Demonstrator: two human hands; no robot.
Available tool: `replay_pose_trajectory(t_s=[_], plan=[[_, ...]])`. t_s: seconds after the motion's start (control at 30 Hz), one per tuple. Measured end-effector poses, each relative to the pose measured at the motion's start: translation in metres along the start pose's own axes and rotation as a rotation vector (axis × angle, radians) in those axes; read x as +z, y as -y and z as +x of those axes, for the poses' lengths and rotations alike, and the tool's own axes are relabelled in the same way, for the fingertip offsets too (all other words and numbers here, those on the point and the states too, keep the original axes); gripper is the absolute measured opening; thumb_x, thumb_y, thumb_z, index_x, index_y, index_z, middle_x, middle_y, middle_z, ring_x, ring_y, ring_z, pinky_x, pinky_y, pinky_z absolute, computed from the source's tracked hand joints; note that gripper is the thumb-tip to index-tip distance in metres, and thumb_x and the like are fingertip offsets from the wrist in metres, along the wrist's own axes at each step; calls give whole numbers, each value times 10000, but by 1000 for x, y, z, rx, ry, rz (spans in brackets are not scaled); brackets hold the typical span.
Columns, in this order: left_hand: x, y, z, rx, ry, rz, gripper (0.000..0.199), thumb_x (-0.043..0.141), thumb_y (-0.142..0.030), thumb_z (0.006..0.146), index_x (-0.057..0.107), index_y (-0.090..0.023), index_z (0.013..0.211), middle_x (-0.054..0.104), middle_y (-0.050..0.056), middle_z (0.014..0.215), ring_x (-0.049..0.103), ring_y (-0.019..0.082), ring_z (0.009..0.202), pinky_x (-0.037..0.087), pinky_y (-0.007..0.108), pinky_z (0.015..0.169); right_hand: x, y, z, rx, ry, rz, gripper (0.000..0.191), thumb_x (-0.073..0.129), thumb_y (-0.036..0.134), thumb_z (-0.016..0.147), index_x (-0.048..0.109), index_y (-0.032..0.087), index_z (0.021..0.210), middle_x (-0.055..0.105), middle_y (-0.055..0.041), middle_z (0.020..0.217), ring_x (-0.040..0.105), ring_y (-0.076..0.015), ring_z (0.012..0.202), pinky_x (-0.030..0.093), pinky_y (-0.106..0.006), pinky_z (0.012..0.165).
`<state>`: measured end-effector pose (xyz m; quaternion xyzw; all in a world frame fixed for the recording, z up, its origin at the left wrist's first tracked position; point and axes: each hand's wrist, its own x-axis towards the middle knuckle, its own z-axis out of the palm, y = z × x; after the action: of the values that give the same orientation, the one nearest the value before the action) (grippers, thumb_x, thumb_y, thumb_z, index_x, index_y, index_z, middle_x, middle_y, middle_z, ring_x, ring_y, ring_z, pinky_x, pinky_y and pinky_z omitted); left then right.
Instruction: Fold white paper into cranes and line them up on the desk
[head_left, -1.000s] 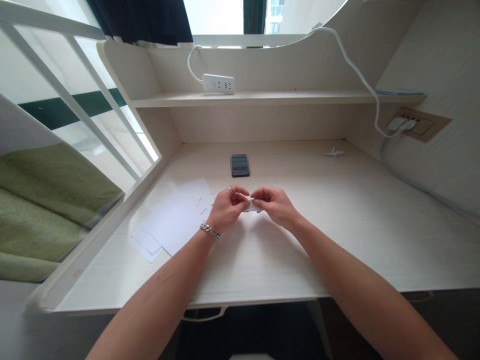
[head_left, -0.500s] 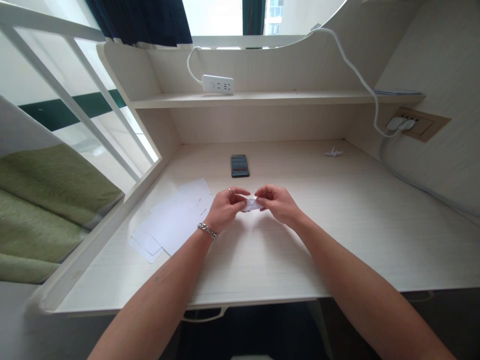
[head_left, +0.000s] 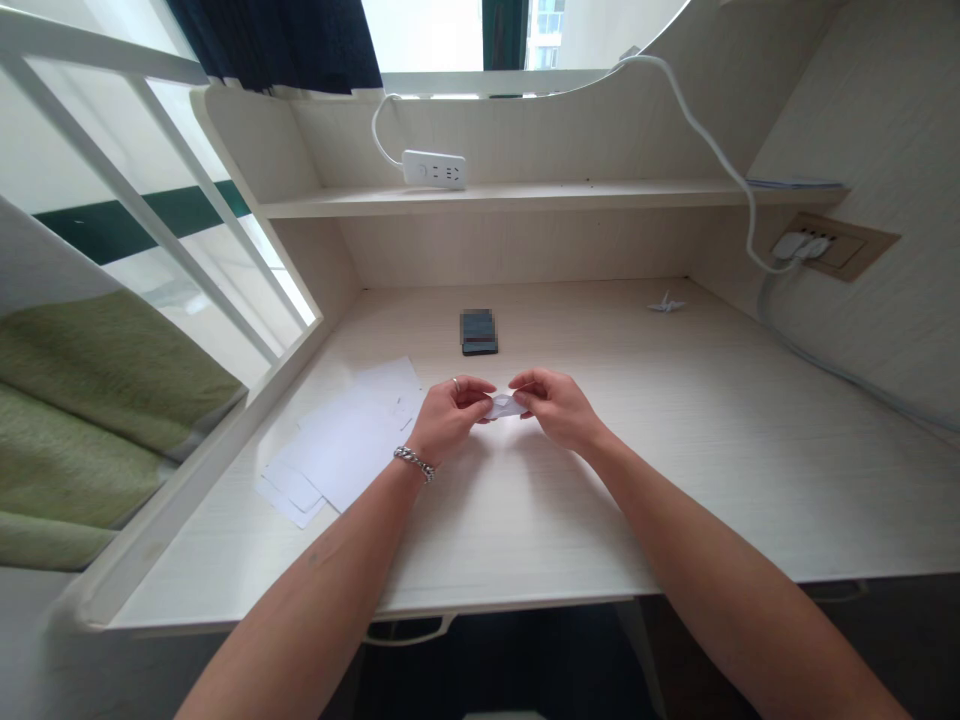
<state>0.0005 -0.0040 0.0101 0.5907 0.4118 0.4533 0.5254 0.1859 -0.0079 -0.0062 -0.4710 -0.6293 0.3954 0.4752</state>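
A small folded white paper (head_left: 505, 406) is held between both hands, just above the desk. My left hand (head_left: 452, 412), with a ring and a chain bracelet, pinches its left end between thumb and fingers. At the paper's right end, my right hand (head_left: 553, 404) grips it the same way. Beyond the hands lies a dark phone (head_left: 479, 332), its screen blurred. White sheets (head_left: 360, 430) overlap on the desk to the left of my left hand. A folded paper crane (head_left: 667, 303) rests at the back right.
The pale desk (head_left: 750, 450) has a shelf (head_left: 525, 198) behind it, bearing a white power strip (head_left: 434, 170). A white cable hangs down to the wall socket (head_left: 840, 247) at right. White rails and a green cloth (head_left: 97, 400) border the left side.
The left hand has shifted very slightly left, and a little more of the folded paper shows between the hands. Both hands keep their hold on it.
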Motion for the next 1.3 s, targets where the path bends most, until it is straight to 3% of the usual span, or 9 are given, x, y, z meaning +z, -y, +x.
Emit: replay_pose_trajectory(t_s=[0.2, 0.27, 0.47, 0.63, 0.8, 0.93, 1.03, 1.17, 1.3], plan=[[0, 4, 0, 114, -168, 105, 194, 708, -201, 700, 687, -136, 882, 733, 59, 745, 699, 179, 703, 556, 288, 669, -1, 12, -5, -195, -324, -349, 178, 517, 177, 814, 684, 200, 868, 688, -78, 913, 634, -213, 835, 508, -370, 781], [1, 5, 0, 149, -229, 150, 200, 713, -228, 708, 694, -148, 891, 735, 54, 748, 701, 182, 710, 556, 286, 670, 2, 16, -8, -245, -363, -386, 191, 525, 193, 825, 708, 203, 878, 678, -86, 917, 625, -209, 806, 506, -366, 776], [6, 4, -3, 231, -291, 258, 191, 738, -316, 730, 715, -170, 850, 748, 57, 804, 702, 179, 733, 551, 283, 713, 20, 15, -8, -60, -51, -55, 214, 601, 288, 821, 743, 235, 972, 724, -57, 1000, 655, -206, 850, 530, -365, 791], [11, -1, -9, 288, -196, 323, 191, 669, -355, 813, 740, -208, 911, 758, 46, 885, 700, 180, 778, 533, 278, 744, 22, 16, -7, 76, 18, 283, 360, 616, 485, 824, 740, 169, 942, 723, -71, 924, 659, -196, 867, 540, -351, 822], [16, 0, -11, 276, -120, 334, 212, 657, -318, 814, 736, -206, 974, 754, 55, 912, 686, 180, 774, 517, 271, 697, 15, 15, -6, 95, -33, 236, 309, 700, 441, 760, 727, 155, 875, 715, -65, 816, 658, -174, 754, 548, -321, 747], [9, -2, -9, 268, -281, 392, 249, 736, -325, 735, 737, -203, 951, 697, 25, 714, 597, 146, 609, 467, 261, 599, 10, 8, -3, 98, -52, 82, 239, 642, 387, 807, 717, 160, 811, 680, -52, 689, 631, -160, 633, 528, -294, 628], [2, -4, -7, 293, -389, 478, 230, 763, -338, 699, 752, -220, 896, 689, 28, 783, 561, 132, 616, 453, 258, 596, 8, 7, -3, 78, -25, 28, 234, 606, 365, 831, 718, 160, 811, 687, -61, 698, 614, -152, 608, 510, -284, 599], [1, -3, -5, 173, -155, 287, 297, 751, -373, 721, 734, -172, 940, 730, 91, 952, 666, 190, 814, 525, 302, 724, 7, 9, -4, 44, 27, 15, 250, 605, 379, 832, 720, 159, 796, 682, -57, 686, 601, -145, 592, 494, -274, 580], [4, 0, -4, 105, -16, 134, 288, 772, -355, 702, 723, -131, 877, 746, 106, 867, 688, 196, 780, 541, 316, 728, 6, 12, -6, 37, 73, 48, 264, 637, 407, 810, 719, 159, 768, 666, -43, 665, 596, -141, 591, 490, -275, 582]])
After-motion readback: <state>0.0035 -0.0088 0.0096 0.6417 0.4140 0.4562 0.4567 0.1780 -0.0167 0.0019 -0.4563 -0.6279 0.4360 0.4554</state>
